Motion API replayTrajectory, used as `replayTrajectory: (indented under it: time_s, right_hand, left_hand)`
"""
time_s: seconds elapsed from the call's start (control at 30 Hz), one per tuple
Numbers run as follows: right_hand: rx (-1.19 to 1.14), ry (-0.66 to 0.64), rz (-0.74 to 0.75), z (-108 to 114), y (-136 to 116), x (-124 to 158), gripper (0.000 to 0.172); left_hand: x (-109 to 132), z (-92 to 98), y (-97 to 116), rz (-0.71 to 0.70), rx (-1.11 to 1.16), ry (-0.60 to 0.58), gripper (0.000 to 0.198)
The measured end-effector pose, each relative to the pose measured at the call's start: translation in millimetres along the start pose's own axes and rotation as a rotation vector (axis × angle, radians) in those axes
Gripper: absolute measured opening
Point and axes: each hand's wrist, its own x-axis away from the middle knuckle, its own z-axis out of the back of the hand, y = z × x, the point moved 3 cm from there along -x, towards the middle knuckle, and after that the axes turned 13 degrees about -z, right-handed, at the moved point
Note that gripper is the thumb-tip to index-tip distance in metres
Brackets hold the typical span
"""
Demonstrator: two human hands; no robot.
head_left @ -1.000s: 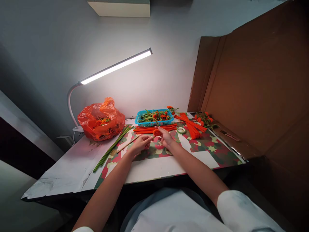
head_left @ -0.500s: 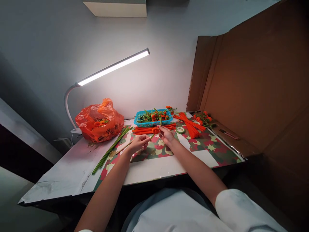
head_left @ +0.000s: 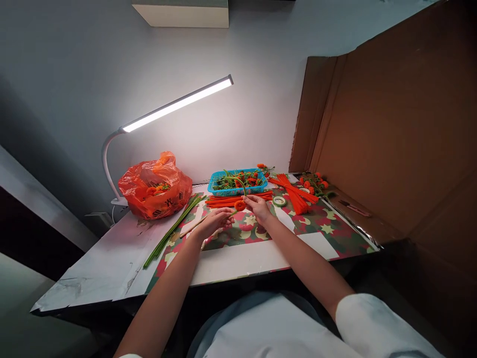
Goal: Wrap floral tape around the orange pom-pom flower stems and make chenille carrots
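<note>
A small orange fuzzy flower (head_left: 240, 205) on a green stem sits between my two hands over the patterned table cover. My left hand (head_left: 218, 222) pinches the flower's stem just below and left of its head. In the fingers of my right hand (head_left: 258, 207) is a green fuzzy pipe cleaner (head_left: 241, 183), which rises from the fingertips beside the flower and arcs over to the left. Where its lower end meets the flower is hidden by my fingers. Behind the hands lies a row of orange pipe cleaners (head_left: 219, 202), with a roll of green tape (head_left: 279, 201) right of them.
A blue basket (head_left: 219, 192) of orange flowers stands at the back. Green pipe cleaners (head_left: 171, 232) and a thin wooden stick (head_left: 192, 227) lie left, near a red plastic bag (head_left: 149, 184) and a lamp (head_left: 179, 103). Right are crossed orange pipe cleaners (head_left: 296, 196), more flowers (head_left: 315, 183) and cardboard (head_left: 391, 124).
The green pipe cleaner's upper end has bent over further to the left. Both hands stay almost in place, and the flower's head faces me a little more. The view has shifted slightly.
</note>
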Motion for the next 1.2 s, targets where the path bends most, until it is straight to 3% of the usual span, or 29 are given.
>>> replayTrajectory:
  time_s: [0.23, 0.47, 0.8, 1.2]
  right_hand:
    - [0.122, -0.075, 0.007, -7, 0, 10, 0.034]
    - [0.154, -0.069, -0.006, -5, -1, 7, 0.036]
    - [0.038, 0.004, -0.01, -1, 2, -5, 0.039]
    - [-0.047, 0.019, -0.011, 4, 1, -8, 0.039]
  left_hand:
    - [2, -6.8, -3, 0.102, 0.022, -0.083, 0.036]
    - [1, 1.7, -4, 0.029, -0.074, -0.117, 0.04]
    - [-5, 8.0, -12, 0.018, -0.148, -0.177, 0.04]
    - [-2, -6.7, -2, 0.022, -0.13, -0.23, 0.04]
